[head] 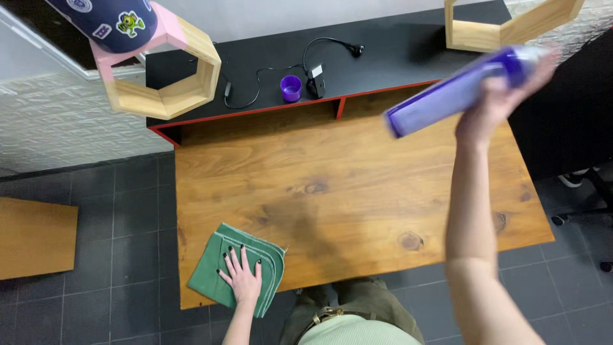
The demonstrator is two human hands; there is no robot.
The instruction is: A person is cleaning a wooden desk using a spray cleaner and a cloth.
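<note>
now right hand (pixel 495 105) fingers wrapped round blurred purple spray can (pixel 456 92), raised over wooden desk top (pixel 357 191); left hand (pixel 242 278) fingers spread flat on folded green cloth (pixel 220 265). judged step: spraying; next calls for wiping dark patch (pixel 300 220).

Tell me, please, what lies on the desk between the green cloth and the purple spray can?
Only bare wooden desk lies between green cloth and spray can, head view.
</note>
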